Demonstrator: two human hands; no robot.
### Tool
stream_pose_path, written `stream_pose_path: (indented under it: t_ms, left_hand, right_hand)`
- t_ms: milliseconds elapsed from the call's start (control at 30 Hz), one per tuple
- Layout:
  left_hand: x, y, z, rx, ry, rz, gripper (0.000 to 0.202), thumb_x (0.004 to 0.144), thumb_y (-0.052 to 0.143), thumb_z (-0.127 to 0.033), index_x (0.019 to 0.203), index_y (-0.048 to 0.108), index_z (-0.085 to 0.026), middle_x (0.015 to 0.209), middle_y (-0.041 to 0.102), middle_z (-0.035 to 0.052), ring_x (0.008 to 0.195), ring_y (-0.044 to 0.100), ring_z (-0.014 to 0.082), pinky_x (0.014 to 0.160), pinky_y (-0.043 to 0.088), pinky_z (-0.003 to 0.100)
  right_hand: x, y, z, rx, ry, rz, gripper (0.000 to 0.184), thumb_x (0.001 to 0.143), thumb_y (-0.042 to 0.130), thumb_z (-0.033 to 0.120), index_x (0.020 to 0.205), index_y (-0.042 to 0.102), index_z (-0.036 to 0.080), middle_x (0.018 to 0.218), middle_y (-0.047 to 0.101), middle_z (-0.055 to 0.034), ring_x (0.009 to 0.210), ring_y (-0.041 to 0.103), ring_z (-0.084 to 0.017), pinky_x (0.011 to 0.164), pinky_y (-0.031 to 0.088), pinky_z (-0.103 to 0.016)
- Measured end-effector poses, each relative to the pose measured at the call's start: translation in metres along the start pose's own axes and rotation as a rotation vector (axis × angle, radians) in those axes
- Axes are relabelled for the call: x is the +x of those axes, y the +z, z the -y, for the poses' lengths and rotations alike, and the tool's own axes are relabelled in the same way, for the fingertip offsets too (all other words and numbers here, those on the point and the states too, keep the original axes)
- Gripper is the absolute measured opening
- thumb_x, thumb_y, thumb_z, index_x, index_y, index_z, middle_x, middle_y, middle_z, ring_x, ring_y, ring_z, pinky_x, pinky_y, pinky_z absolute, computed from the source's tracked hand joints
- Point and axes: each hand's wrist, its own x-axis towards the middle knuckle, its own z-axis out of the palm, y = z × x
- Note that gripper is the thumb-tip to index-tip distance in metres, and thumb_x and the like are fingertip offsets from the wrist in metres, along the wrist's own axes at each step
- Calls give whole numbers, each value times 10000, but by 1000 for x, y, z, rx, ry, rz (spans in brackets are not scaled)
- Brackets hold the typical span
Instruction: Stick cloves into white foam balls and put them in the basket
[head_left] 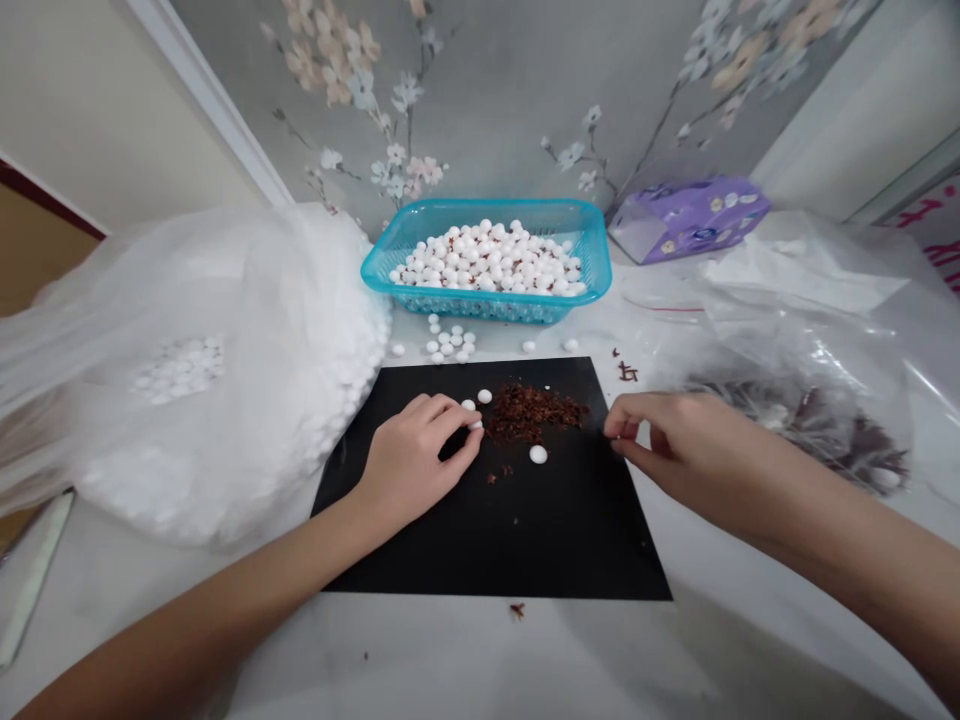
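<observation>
My left hand (412, 452) reaches over the black mat (495, 545), thumb and forefinger closed on a small white ball (475, 425). Two more white balls lie just beyond those fingertips. A heap of reddish-brown, star-like bits (529, 412) is spread on the mat to the right of the pinch. In front of the heap sits a loose white ball (538, 454). At the mat's right edge is my right hand (660, 435), its fingertips pinched together; whatever they hold, if anything, is too small to tell.
Behind the mat stands a blue basket (487, 297) full of white balls, several loose ones before it. A big translucent bag of balls (225, 430) bulges on the left. To the right lie a clear bag with brown bits (847, 430) and a purple tissue pack (690, 220).
</observation>
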Motion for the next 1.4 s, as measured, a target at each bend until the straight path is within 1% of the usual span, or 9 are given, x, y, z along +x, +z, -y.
stream_pose_path:
  t_ms: [367, 533, 733, 867, 1000, 1067, 1167, 1300, 1400]
  left_hand:
    - [-2, -1, -2, -30, -55, -11, 112, 834, 556, -236, 753, 622, -195, 739, 659, -9, 705, 595, 133, 591, 442, 233]
    - [-1, -2, 0, -44, -113, 50, 51, 799, 564, -230, 836, 585, -201, 728, 609, -17, 690, 573, 132, 592, 431, 236]
    - [-1, -5, 2, -117, -157, 36, 188, 790, 575, -254, 973, 550, -214, 758, 592, -22, 646, 538, 119, 596, 438, 231]
    - [6, -7, 16, -2, -102, -35, 143, 828, 533, -255, 956, 558, -197, 837, 611, 22, 790, 575, 169, 735, 476, 286]
    - [14, -4, 36, 208, -77, 20, 250, 853, 498, -290, 1052, 571, -157, 1147, 578, 121, 1077, 513, 279, 943, 416, 423]
    - [15, -2, 43, 275, -124, 86, 382, 869, 479, -351, 1184, 517, -137, 1291, 490, 163, 1184, 446, 324, 981, 382, 473]
    - [15, 1, 49, 317, -188, 149, 492, 897, 421, -413, 1300, 425, -132, 1377, 404, 192, 1275, 364, 351, 1005, 353, 504]
    - [15, 2, 54, 325, -222, 151, 457, 926, 358, -366, 1288, 436, -99, 1378, 398, 207, 1278, 364, 350, 1016, 344, 503]
    - [16, 2, 58, 329, -212, 119, 385, 930, 332, -280, 1222, 484, -79, 1286, 487, 196, 1212, 436, 323, 1001, 365, 484]
  right_hand:
    - [3, -5, 4, 67, -1, -53, 136, 729, 516, 127, 691, 591, 234, 596, 626, 18, 517, 581, -151, 488, 406, -246]
    - [6, 3, 3, 332, -8, -155, 83, 736, 526, 180, 703, 593, 215, 699, 671, -11, 625, 642, -166, 550, 490, -259]
    - [12, 16, 5, 601, -19, -254, 66, 739, 569, 230, 789, 584, 190, 785, 646, -48, 675, 651, -163, 527, 496, -227]
    - [13, 22, 8, 731, -37, -309, 318, 749, 574, 244, 1061, 523, 200, 980, 567, -69, 639, 637, -124, 491, 495, -209]
    - [13, 26, 12, 764, -73, -334, 439, 779, 555, 238, 1205, 451, 212, 1007, 568, -75, 673, 635, -125, 547, 523, -229]
    - [13, 29, 13, 761, -80, -336, 425, 792, 548, 238, 1206, 459, 204, 953, 605, -65, 689, 635, -131, 567, 528, -233]
    - [13, 34, 13, 778, -80, -336, 351, 792, 566, 242, 1134, 503, 192, 864, 638, -48, 725, 641, -142, 594, 533, -232]
    - [13, 42, 15, 833, -66, -344, 324, 781, 603, 253, 1086, 507, 196, 855, 643, -41, 729, 650, -141, 604, 541, -231]
    - [11, 47, 17, 865, -58, -354, 348, 771, 630, 272, 1082, 488, 206, 833, 648, -31, 709, 661, -148, 623, 559, -253]
